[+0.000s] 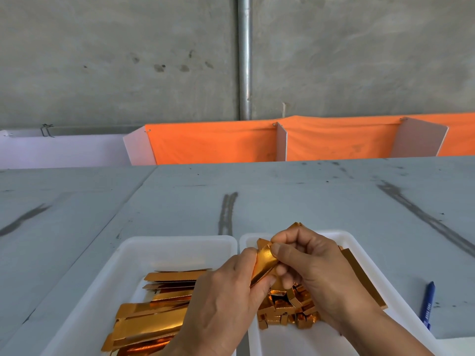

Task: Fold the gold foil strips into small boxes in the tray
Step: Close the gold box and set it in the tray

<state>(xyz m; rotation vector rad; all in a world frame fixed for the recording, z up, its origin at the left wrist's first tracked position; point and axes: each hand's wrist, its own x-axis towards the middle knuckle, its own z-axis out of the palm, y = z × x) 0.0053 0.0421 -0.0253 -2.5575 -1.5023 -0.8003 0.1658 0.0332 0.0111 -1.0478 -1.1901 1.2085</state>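
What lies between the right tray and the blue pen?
Nothing, in the head view: only bare grey table separates the right tray from the blue pen.

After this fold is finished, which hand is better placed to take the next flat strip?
Left, probably. The left hand is just beside the flat strips in the left tray; the right hand is over the folded boxes in the right tray, farther away.

Print on blue pen [428,305] too blurred to read.
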